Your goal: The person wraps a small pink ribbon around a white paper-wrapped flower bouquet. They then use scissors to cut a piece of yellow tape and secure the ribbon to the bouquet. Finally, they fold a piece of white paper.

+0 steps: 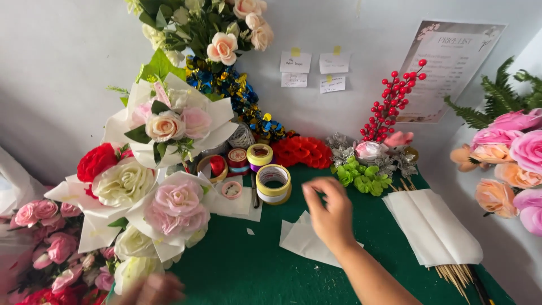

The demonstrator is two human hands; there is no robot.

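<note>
The right hand point(328, 213) hovers with fingers loosely spread, holding nothing, over a white paper sheet point(302, 240) on the green worktop point(248, 265). Just beyond its fingertips stand two yellow tape rolls point(274, 183). The left hand point(155, 289) is blurred at the lower edge; I cannot tell its grip. To the right lies one stack of white paper point(432, 226) over wooden skewers point(451, 275).

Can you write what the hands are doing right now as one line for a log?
right hand: over white paper sheets, reaching toward tape roll | left hand: blurred, by white-wrapped bouquet | surface: green table
</note>
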